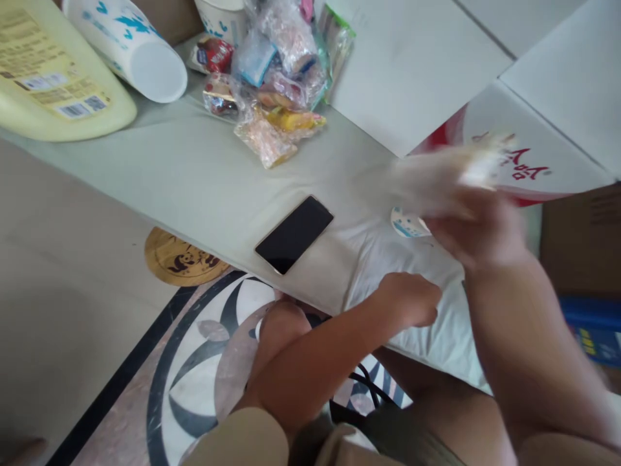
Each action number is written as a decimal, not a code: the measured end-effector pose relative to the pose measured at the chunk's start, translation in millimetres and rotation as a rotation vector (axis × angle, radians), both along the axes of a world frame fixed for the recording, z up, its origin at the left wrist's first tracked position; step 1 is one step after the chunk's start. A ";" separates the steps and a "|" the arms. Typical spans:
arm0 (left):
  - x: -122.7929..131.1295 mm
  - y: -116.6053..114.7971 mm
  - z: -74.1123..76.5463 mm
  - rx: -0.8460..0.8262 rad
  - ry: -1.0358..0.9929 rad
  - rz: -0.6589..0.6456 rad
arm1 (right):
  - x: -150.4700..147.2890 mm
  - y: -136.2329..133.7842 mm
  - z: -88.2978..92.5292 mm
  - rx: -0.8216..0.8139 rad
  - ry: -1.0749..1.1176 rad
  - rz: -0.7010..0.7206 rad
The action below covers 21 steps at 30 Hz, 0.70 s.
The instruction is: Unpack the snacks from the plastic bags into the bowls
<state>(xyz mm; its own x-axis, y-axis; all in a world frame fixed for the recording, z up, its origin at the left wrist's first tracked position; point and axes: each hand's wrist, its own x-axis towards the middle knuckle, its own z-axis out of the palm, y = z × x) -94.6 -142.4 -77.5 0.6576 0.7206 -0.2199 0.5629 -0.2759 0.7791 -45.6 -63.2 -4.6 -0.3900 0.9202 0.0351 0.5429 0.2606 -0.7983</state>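
My right hand (480, 226) is raised over the right part of the table and closed around a whitish, see-through plastic bag (431, 178). Motion smears both, so the contents are unclear. Just behind the hand shows part of a white and blue paper cup (409, 223). Lower down, my left hand (411, 299) is a fist close to the pale table cover (359, 252); its curled fingers hide whatever they may hold. A dark-screened phone (295, 234) lies flat to the left of both hands.
Wrapped snacks (276, 84) are heaped at the back. Left of them lie a stack of paper cups (140, 52) and a yellow bottle (58, 84). A white and red box (514, 142) stands behind my right hand. A round wooden stool (182, 259) is below the table edge.
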 end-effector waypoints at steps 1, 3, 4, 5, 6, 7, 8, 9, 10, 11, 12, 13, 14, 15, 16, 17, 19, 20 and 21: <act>0.6 1.6 0.4 0.005 0.010 0.011 | 26.4 -21.8 5.4 -0.062 0.159 -0.073; 3.4 3.7 -0.1 0.021 0.015 0.055 | 75.9 -60.9 2.3 -0.079 0.396 -0.247; 6.1 4.2 -0.9 0.036 0.005 0.095 | 97.4 -76.8 -5.7 -0.091 0.497 -0.333; 9.8 4.3 -2.3 0.055 -0.023 0.155 | 115.9 -89.8 -16.9 -0.154 0.572 -0.395; 14.6 4.3 -4.2 0.073 -0.073 0.245 | 131.1 -99.8 -29.9 -0.190 0.645 -0.440; 20.4 4.2 -6.5 0.076 -0.150 0.342 | 143.2 -107.0 -43.5 -0.226 0.703 -0.472; 26.9 4.2 -9.4 0.049 -0.245 0.426 | 152.4 -111.6 -56.4 -0.264 0.740 -0.487; 33.9 4.4 -12.7 -0.009 -0.354 0.483 | 159.3 -114.1 -68.0 -0.299 0.763 -0.487; 40.9 4.7 -16.2 -0.101 -0.470 0.495 | 164.5 -114.7 -78.0 -0.332 0.779 -0.478; 47.4 5.2 -19.9 -0.214 -0.585 0.467 | 168.8 -114.0 -86.4 -0.360 0.792 -0.466; 52.8 6.1 -23.5 -0.332 -0.693 0.423 | 172.7 -112.4 -93.7 -0.381 0.803 -0.452; 57.0 7.1 -26.6 -0.437 -0.787 0.381 | 176.8 -110.3 -100.3 -0.393 0.810 -0.441; 59.6 8.5 -29.2 -0.520 -0.861 0.357 | 181.3 -108.1 -106.7 -0.395 0.806 -0.432; 60.7 10.0 -31.0 -0.578 -0.914 0.354 | 186.1 -106.1 -112.9 -0.387 0.791 -0.423; 60.6 11.7 -32.2 -0.612 -0.943 0.363 | 191.2 -104.6 -119.0 -0.369 0.767 -0.415; 59.7 13.5 -33.0 -0.633 -0.952 0.359 | 196.2 -103.6 -124.7 -0.346 0.736 -0.405; 57.3 17.6 -34.2 -0.655 -0.936 0.291 | 204.8 -103.3 -132.8 -0.308 0.683 -0.384; 56.8 19.9 -35.3 -0.648 -0.915 0.259 | 208.3 -103.8 -134.5 -0.303 0.669 -0.370; 57.2 22.4 -37.0 -0.636 -0.875 0.242 | 211.3 -104.5 -134.5 -0.310 0.661 -0.352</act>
<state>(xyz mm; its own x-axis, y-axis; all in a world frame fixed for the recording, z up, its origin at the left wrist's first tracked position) -37.3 -120.0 -114.5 0.6242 0.7714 -0.1235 -0.2665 0.3588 0.8946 165.7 -167.6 -139.1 -0.0637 0.9907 -0.1201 -0.0574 -0.1238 -0.9906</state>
